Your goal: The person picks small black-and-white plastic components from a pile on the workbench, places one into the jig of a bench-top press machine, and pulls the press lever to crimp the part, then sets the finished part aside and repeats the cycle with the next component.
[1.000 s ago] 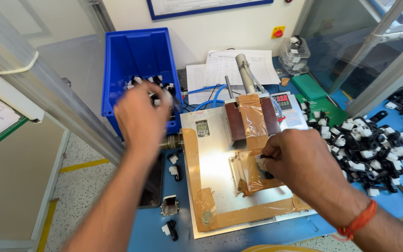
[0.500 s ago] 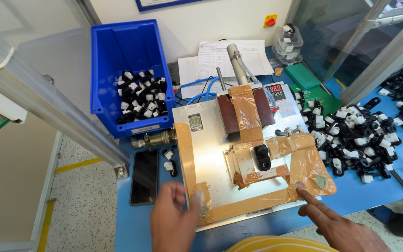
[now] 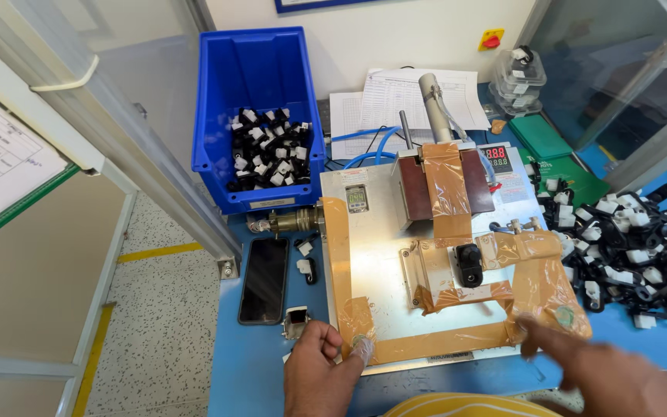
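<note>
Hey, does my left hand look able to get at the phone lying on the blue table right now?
Probably yes. The left hand rests at the plate's near left corner, and the black phone lies flat just up and left of it, with only a small metal part nearby, not blocking.

We see the metal plate [image 3: 380,255] mid-table, a bin [image 3: 255,116] behind-left, the phone [image 3: 264,279] to its left, loose parts [image 3: 634,247] heaped right, papers [image 3: 395,100] behind.

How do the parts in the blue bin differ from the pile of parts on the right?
The parts in the blue bin sit contained inside the bin's walls; the right-hand pile lies loose on the blue table. The bin's heap is compact; the pile sprawls wider. Both are small black-and-white pieces.
</note>
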